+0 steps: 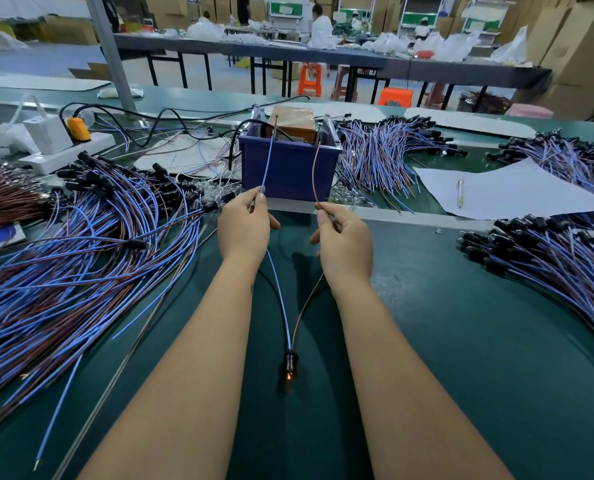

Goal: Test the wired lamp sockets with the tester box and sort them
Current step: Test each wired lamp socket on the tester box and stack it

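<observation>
White paper sheet (510, 192), right of centre on green counter (462, 341); pen (460, 192) lying on it. White power strip (70, 150), upper left, yellow plug (78, 128) and white adapter (48, 133) seated in it. Orange stools (311, 79) beyond counter, upper middle. Grey pole (110, 51), upper left. Cardboard cartons (579, 46), upper right. Plastic bags (458, 46) on far table.

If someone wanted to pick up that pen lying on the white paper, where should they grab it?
Probably around the middle of the pen, coming straight down from above with fingers on its two long sides. It lies flat on the paper, pointing away from the person, with bare paper on both sides for fingertips.
</observation>
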A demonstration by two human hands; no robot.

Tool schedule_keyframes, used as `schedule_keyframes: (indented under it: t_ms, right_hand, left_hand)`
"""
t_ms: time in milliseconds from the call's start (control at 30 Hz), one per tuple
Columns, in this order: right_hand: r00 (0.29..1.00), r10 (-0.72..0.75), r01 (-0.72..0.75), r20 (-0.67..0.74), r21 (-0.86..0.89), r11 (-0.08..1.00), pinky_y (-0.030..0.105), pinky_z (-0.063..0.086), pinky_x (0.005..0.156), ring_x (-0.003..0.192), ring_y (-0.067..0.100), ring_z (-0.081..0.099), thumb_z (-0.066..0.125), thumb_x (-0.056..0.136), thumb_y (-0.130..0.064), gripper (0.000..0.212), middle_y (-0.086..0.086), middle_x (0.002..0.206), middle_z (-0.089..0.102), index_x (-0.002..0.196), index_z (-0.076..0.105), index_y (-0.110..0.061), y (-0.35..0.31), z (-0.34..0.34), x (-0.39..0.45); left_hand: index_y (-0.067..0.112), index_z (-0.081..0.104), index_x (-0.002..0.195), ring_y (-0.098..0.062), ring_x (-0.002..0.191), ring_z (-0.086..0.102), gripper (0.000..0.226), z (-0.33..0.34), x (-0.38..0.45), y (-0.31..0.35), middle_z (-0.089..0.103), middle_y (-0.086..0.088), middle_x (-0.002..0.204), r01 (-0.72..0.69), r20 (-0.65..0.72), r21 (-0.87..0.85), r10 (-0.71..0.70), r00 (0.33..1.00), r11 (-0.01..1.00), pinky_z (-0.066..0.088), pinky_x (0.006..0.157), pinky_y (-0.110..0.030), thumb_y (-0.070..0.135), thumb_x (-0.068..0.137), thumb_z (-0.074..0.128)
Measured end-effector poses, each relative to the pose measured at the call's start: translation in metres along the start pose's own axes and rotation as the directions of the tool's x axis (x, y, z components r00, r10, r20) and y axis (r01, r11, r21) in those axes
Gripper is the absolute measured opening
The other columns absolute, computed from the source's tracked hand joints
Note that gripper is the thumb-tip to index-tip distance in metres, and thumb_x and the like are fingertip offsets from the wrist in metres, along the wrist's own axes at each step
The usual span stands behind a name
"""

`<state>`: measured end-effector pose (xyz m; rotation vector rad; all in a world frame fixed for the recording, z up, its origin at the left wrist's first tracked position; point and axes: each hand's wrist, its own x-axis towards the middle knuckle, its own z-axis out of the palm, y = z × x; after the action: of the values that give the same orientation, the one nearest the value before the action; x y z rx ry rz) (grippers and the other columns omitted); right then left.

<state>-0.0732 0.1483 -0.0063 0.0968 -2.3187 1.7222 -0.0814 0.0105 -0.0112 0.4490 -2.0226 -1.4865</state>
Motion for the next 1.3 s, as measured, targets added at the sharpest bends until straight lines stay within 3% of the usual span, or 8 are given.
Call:
schedule_keyframes:
  t_ms: [200,633,1300]
  right_hand:
    - [1.000,-0.010,0.010,-0.001,0.023,1.000,0.050,0.057,0.071,0.069,0.013,0.063,0.052,0.098,-0.032,0.020,-0.012,0.060,0.062,0.110,0.067,-0.039,-0.0015,0.0009,0.0009]
    - [1.000,-0.024,0.023,0.004,0.067,0.997,0.049,0.056,0.069,0.056,0.015,0.053,0.053,0.099,-0.030,0.024,-0.008,0.060,0.063,0.116,0.068,-0.037,-0.0003,0.0003,0.0033]
    - [1.000,-0.013,0.012,0.018,0.082,0.997,0.049,0.056,0.073,0.057,0.014,0.054,0.053,0.099,-0.030,0.024,-0.009,0.060,0.064,0.117,0.067,-0.037,0.0023,0.0007,0.0045]
  left_hand:
    - [0.025,0.062,0.124,0.000,0.038,0.041,0.030,0.0004,-0.0005,0.0007,0.066,0.010,0.053,-0.002,0.002,0.022,0.002,1.000,1.000,0.035,0.052,-0.024,0.031,0.101,0.045]
    - [0.023,0.061,0.128,-0.002,0.036,0.038,0.032,-0.0009,-0.0013,0.0015,0.067,0.005,0.055,0.002,0.014,0.007,-0.002,1.000,1.000,0.032,0.049,-0.023,0.029,0.101,0.045]
    - [0.023,0.061,0.127,0.000,0.038,0.041,0.032,-0.0002,-0.0012,0.0027,0.066,0.006,0.054,-0.014,0.031,0.023,0.013,0.999,1.000,0.034,0.053,-0.025,0.029,0.101,0.045]
